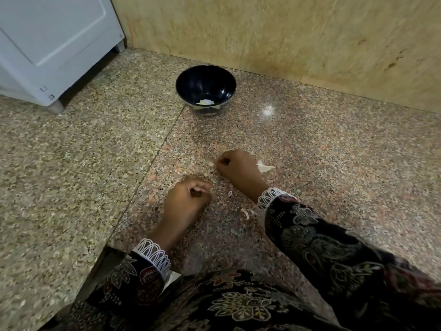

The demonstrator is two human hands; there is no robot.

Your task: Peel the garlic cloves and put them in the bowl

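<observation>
Two curled hands point(210, 180) over speckled granite floor point(95, 151).

Both hands' curled fingers point(201, 186) are blurred, so whether they pinch anything cannot be told. The pale bits in the bowl point(188, 86), well beyond the fingers, are too small to identify. The cabinet point(47, 44) is cut off at the left edge.

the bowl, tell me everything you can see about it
The bowl is round and deep, glossy dark navy inside, with a lighter patterned outer wall; it looks like ceramic or melamine. It stands upright on the speckled stone floor near the beige wall, beyond both hands and touched by neither. A few pale garlic pieces lie in its bottom.
</observation>
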